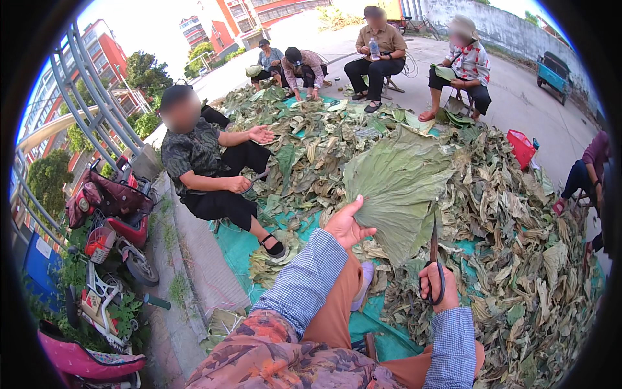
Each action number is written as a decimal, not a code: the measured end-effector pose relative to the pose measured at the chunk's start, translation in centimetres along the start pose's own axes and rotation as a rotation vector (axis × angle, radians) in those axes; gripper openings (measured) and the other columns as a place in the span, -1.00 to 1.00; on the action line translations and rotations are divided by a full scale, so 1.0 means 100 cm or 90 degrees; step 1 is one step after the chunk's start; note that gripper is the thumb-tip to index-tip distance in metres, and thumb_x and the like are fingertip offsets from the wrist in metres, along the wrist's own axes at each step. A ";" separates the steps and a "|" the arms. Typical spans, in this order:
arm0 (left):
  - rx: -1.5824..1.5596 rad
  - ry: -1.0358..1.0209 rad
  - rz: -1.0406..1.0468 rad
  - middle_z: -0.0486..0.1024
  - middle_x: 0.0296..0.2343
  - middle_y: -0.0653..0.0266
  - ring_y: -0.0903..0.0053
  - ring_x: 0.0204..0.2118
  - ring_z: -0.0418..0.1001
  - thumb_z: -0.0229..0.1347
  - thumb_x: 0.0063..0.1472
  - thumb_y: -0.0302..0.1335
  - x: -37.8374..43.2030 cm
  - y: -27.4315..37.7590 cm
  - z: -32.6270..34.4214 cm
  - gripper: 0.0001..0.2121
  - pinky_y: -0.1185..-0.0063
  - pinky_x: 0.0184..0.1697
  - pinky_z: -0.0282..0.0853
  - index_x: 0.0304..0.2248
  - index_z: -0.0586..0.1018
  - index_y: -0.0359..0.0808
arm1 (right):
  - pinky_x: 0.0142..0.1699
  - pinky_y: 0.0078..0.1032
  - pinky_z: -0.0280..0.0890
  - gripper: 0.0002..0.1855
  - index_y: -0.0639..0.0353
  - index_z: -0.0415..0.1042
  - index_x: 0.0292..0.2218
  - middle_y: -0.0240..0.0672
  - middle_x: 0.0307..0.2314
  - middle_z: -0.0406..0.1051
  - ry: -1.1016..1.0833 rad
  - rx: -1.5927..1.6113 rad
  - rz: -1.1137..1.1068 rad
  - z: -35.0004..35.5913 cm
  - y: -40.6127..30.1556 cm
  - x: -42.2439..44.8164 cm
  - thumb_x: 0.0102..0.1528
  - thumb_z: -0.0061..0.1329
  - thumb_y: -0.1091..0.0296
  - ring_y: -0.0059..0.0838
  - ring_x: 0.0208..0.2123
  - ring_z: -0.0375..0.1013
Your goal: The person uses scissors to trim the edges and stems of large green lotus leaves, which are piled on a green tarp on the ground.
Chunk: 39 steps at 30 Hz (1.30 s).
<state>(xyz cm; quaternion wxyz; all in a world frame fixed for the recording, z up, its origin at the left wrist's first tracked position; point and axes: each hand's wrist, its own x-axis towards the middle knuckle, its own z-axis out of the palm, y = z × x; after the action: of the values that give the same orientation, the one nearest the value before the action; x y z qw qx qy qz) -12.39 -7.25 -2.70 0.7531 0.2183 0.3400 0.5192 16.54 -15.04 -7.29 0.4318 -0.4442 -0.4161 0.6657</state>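
Note:
My left hand (347, 224) holds a large dried lotus leaf (396, 187) by its near left edge. The leaf is greenish-grey, spread like a fan, with veins running out from near my thumb. In my right hand (444, 287) is a pair of scissors (434, 238) with black loop handles. Their blades point up and away, just beside the leaf's right edge, and look closed. Beneath both hands lie a heap of dried leaves (505, 238) and a green tarp (374, 323).
At left, a seated person (189, 155) holds a cutting tool. Several more people sit around the heap, one with a water bottle (373, 48). A red bag (522, 148) rests on the leaves at right. Scooters (129, 228) stand beyond the kerb, near a metal fence (82, 112).

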 end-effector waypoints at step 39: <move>0.019 0.045 -0.005 0.49 -0.17 0.36 0.45 -0.20 0.49 -0.09 0.28 -0.10 -0.003 0.006 0.006 -0.65 0.55 -0.44 0.50 -0.05 0.38 -0.09 | -0.45 -0.68 0.25 -0.31 0.31 0.36 -0.27 -0.43 -0.57 0.29 -0.182 -0.044 0.020 -0.002 0.003 0.004 0.14 -0.27 -0.31 -0.67 -0.58 0.27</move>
<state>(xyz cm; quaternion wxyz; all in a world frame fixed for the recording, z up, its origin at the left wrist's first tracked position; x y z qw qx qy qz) -12.39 -7.33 -1.81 0.7392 0.2097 0.3750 0.5186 16.60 -14.73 -7.73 0.3421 -0.3660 -0.4890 0.7141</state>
